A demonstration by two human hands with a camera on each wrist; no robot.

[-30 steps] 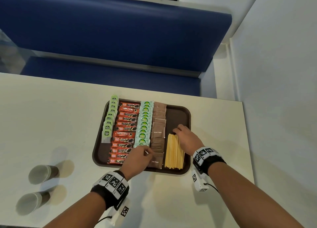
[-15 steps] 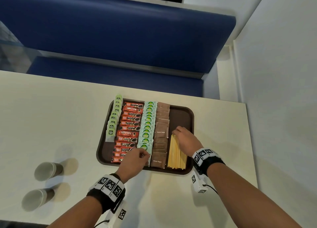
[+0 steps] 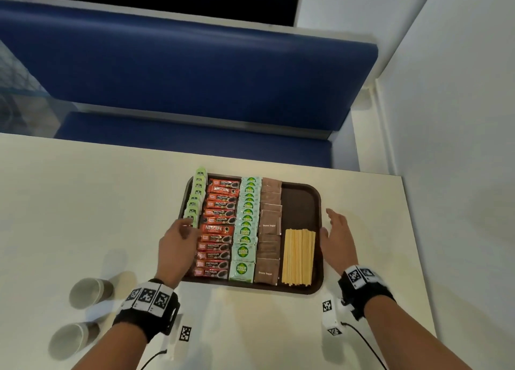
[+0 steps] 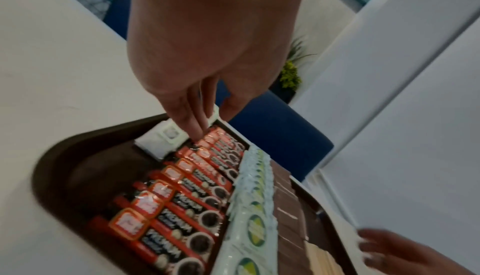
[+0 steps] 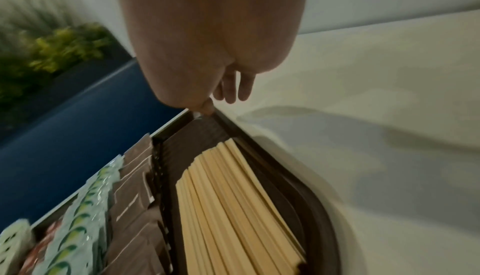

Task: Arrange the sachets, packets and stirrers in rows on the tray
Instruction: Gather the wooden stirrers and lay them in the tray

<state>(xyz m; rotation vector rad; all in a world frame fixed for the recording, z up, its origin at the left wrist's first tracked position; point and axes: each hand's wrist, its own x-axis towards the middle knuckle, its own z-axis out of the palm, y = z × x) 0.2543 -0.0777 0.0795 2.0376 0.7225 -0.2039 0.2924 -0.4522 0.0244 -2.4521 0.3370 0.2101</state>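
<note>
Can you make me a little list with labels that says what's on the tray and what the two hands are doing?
tray: dark brown plastic tray on the cream table
rows, left to right: pale green tea bags; red coffee sticks; mint-green Coco sachets; brown sugar packets; pale wooden stirrers
left hand: over the tray's left side, fingers by the tea bags
right hand: open, at the tray's right rim
nearby: two grey paper cups

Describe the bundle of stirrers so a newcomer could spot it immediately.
On the cream table sits a brown tray. The stirrers lie in its near right part, beside the brown sugar sachets: the only pale, plain wooden sticks there.
</note>
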